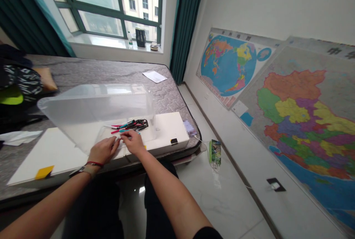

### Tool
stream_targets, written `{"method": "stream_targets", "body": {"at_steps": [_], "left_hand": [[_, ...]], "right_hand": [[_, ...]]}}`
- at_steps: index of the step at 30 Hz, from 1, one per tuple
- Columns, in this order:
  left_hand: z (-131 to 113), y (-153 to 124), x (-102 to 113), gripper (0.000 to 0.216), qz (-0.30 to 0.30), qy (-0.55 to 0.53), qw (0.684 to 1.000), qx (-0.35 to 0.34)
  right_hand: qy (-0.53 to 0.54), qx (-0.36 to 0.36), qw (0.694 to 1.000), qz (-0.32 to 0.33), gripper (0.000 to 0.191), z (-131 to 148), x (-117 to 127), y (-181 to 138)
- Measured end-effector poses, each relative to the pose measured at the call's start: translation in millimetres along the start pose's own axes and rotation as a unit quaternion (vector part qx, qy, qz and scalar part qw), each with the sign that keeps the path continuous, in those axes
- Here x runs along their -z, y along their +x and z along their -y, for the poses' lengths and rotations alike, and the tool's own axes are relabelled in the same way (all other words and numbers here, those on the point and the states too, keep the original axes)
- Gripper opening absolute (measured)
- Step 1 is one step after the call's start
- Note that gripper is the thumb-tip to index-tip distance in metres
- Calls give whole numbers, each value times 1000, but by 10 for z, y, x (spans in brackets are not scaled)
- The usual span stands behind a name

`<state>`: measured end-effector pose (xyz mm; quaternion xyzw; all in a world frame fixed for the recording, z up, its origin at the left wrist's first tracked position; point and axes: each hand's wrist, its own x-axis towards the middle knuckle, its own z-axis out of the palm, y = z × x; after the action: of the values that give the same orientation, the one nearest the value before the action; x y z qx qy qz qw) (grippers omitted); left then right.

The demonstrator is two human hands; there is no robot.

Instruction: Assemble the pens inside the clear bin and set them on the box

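Observation:
A large clear plastic bin (pixel 91 102) lies tipped on its side on white boxes (pixel 169 122), its opening towards me. A loose heap of pens (pixel 135 124), black, red and blue, rests at its lower front. My left hand (pixel 103 149) and my right hand (pixel 133 142) meet just in front of the pens. The fingers of both are closed in a pinch, almost touching. Something small and whitish shows between the fingertips, too small to name. A red string and a watch-like band circle my left wrist.
The boxes lie along the edge of a grey mattress (pixel 111 71). Paper sheets (pixel 154 77) and a dark patterned bag (pixel 22 80) are on it. At the right, a green box (pixel 215 151) with cables stands on the floor. Maps (pixel 229 65) hang on the wall.

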<state>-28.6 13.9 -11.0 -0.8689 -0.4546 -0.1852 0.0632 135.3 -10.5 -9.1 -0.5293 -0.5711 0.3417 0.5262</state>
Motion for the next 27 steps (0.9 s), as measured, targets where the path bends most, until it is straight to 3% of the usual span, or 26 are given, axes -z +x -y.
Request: {"method": "stream_targets", "body": {"at_steps": [12,17,22,27], "left_hand": [[8,-13,-48,40,50,2,998,42],[-27,10,6,46,52,21,984,168],[-96,38,74,46,49,1,973,226],[-133,32,115,49,56,-1,973,225]], "right_hand": [[-72,62,994,53,28,95,67,-59],[-41,25,997,60,53,58,68,-38],[-88,-2,995,45,32,-37,67,-4],[-104,-20,994,35,26,-53,42,18]]}}
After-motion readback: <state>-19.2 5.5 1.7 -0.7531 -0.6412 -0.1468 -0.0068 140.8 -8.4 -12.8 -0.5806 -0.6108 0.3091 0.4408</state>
